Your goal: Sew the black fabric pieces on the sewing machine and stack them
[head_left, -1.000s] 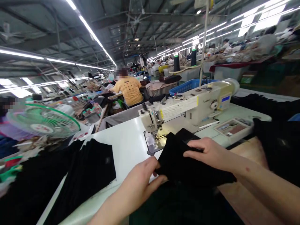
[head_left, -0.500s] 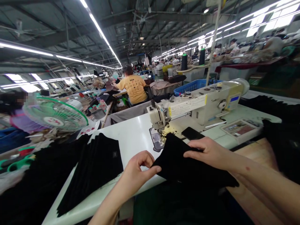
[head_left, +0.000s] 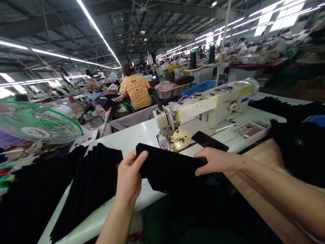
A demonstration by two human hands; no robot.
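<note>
Between my two hands a black fabric piece [head_left: 172,169] is stretched out over the front edge of the table. My left hand [head_left: 130,173] pinches its upper left corner, thumb on top. At its right end my right hand [head_left: 215,161] grips the edge between thumb and fingers. The fabric's lower part merges with dark clothing below, so its outline there is unclear. Just beyond it stands a sewing machine [head_left: 203,108], its needle area [head_left: 175,139] apart from the cloth. A dark phone [head_left: 209,140] lies on the table behind my right hand.
Stacked black fabric pieces [head_left: 93,183] lie on the left of the table [head_left: 129,134]. A green-rimmed fan [head_left: 38,127] stands beyond them. More black fabric [head_left: 299,142] is at right, near a small parts tray [head_left: 250,130]. A person in a yellow shirt [head_left: 135,89] sits ahead.
My left hand has moved up and left, now holding the fabric's upper corner. The fabric has come away from beside the needle area and is stretched flatter. The view has turned slightly right.
</note>
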